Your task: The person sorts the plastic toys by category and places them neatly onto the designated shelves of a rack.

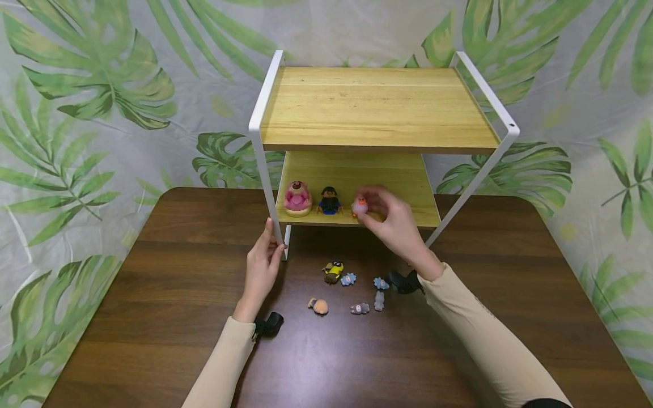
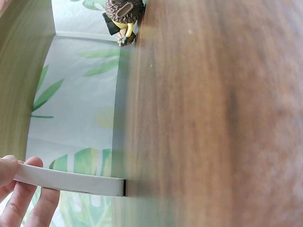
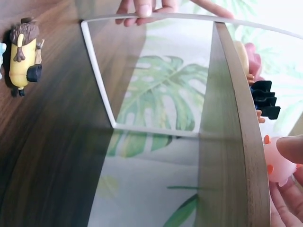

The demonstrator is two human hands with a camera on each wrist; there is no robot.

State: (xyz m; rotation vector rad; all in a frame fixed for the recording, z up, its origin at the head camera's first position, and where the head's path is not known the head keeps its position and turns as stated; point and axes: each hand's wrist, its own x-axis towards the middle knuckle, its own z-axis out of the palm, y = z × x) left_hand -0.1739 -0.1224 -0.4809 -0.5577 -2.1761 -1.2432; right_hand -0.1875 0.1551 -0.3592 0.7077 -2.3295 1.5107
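Observation:
My right hand (image 1: 400,226) pinches a small pink duck figure (image 1: 359,206) with an orange beak, at the front of the middle shelf (image 1: 357,170). In the right wrist view, thumb and fingers lie on either side of the pink body (image 3: 279,163), its orange feet by the board's edge. To its left sit a figure in black and blue (image 1: 329,201) and a pink bear figure (image 1: 297,199). My left hand (image 1: 260,272) holds the rack's white front left leg (image 2: 80,183) between thumb and fingers, low down near the tabletop.
The wooden rack's upper board (image 1: 372,107) overhangs the middle shelf. On the brown table (image 1: 178,317) before it lie a yellow figure (image 1: 334,272), a tan figure (image 1: 318,306), two light blue figures (image 1: 348,279) and two grey figures (image 1: 360,308). Leaf-patterned cloth (image 1: 92,85) hangs behind.

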